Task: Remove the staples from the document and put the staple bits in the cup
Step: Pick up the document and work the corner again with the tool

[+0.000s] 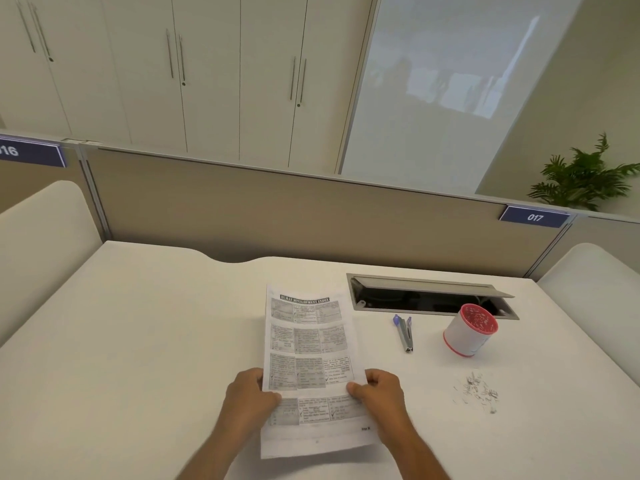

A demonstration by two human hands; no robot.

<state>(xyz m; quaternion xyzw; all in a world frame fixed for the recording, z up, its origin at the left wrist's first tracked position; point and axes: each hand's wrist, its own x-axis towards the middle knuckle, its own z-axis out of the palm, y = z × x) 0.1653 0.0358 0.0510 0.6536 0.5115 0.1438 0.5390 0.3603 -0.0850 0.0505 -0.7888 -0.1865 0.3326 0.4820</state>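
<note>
The left hand (pixel 250 396) and the right hand (pixel 377 393) are gripping the printed document (pixel 310 362) by its two side edges above the white desk (pixel 138 341). To the right are lying a blue staple remover (pixel 403 332), a red and white cup (pixel 470 330) and a little heap of staple bits (pixel 479 392).

plain white desk (pixel 145 341), printed document (pixel 308 344) near the middle, blue-tipped staple remover (pixel 404 332) just right of it, red-and-white cup (pixel 470 330) further right, loose staple bits (pixel 479 392) scattered near the cup
</note>
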